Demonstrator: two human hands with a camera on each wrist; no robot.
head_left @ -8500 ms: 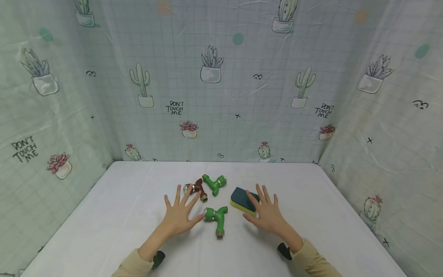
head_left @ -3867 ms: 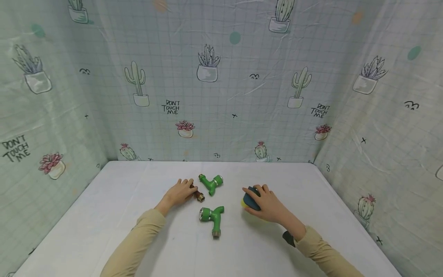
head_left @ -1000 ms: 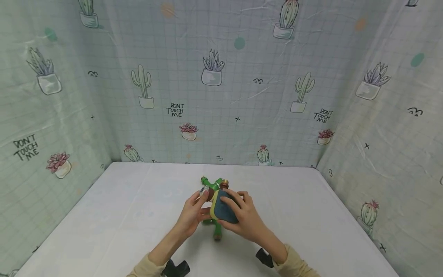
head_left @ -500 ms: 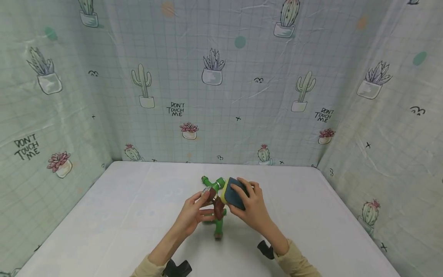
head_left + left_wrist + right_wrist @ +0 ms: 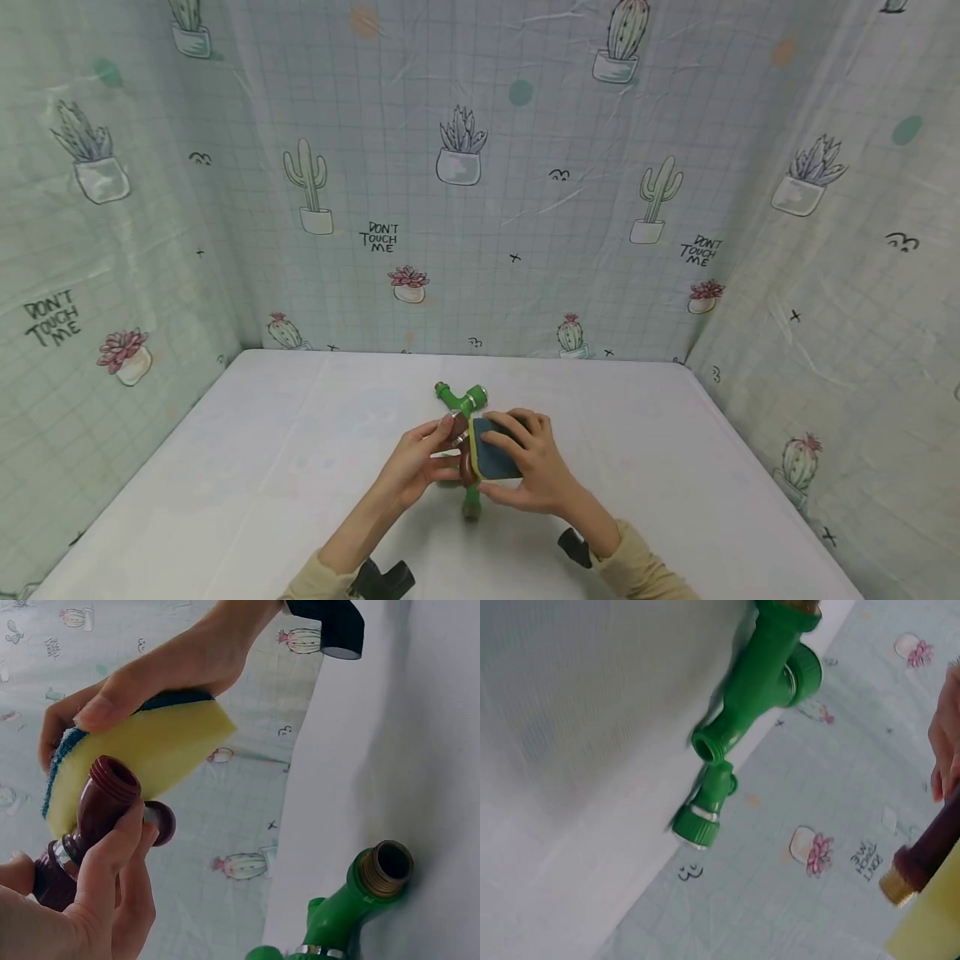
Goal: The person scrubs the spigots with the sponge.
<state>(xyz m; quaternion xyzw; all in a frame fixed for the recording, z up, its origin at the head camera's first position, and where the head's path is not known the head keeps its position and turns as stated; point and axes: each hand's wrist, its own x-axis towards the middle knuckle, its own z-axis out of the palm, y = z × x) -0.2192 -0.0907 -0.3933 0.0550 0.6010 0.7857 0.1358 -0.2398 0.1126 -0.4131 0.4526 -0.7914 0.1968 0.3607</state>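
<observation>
In the head view my left hand (image 5: 408, 467) grips a brown tap (image 5: 467, 467) by its knob end, above the table. My right hand (image 5: 540, 467) holds a sponge (image 5: 497, 454), blue on one side and yellow on the other. The left wrist view shows the yellow face of the sponge (image 5: 169, 742) against the tap (image 5: 105, 799), with the tap's open spout turned towards the camera. At the edge of the right wrist view, the tap's brass threaded end (image 5: 896, 887) shows beside the sponge (image 5: 934, 915).
Two green taps lie on the white table (image 5: 300, 467): one green tap (image 5: 462, 398) behind the hands, the other green tap (image 5: 471, 504) partly hidden beneath them. A patterned cloth (image 5: 480, 250) surrounds the table at the back and sides.
Both hands earlier took up the brown tap and the sponge and came together. In the last second, the tap was turned and the sponge moved away right, then back against it.
</observation>
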